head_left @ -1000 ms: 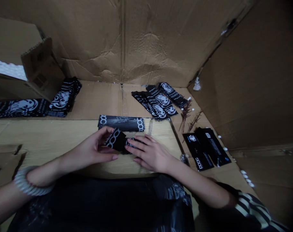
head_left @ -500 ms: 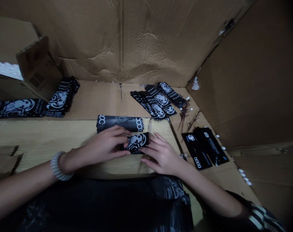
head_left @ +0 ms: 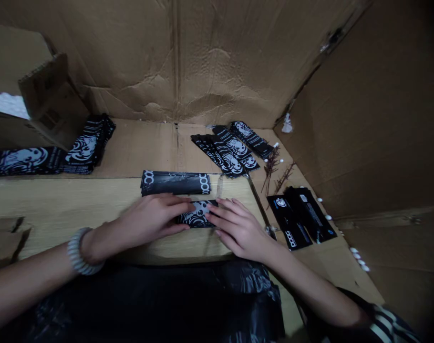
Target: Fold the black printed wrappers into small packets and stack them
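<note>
A black printed packet (head_left: 197, 220) lies on the wooden board (head_left: 59, 209) near its front edge, just in front of the person's body, its long axis running roughly left to right. Only its middle shows, with part of a white cartoon head on it. Both ends are covered by fingers, so its full length is hidden, and I cannot tell whether it is one packet or a few stacked.

The left hand (head_left: 152, 219) lies flat with its fingers pressed together, their tips over the packet's left end. The right hand (head_left: 238, 228) is spread, its fingertips on the right end. No clear pinch shows, and the thumbs are hard to make out.

Just beyond the hands, a stack of black strips (head_left: 176, 183) lies parallel to the packet. Farther back right is a fanned pile of black packets (head_left: 226, 155), with brown bristly twigs (head_left: 274, 169) beside it and two black cards (head_left: 299, 216) near the right edge. At the back left sit a stack of packets (head_left: 88, 147) and a long black strip (head_left: 24, 161). A coiled white bracelet (head_left: 79, 251) circles the left wrist, a black plastic bag (head_left: 149, 295) lies along the near edge, and cardboard walls (head_left: 174, 62) enclose the back and right.
</note>
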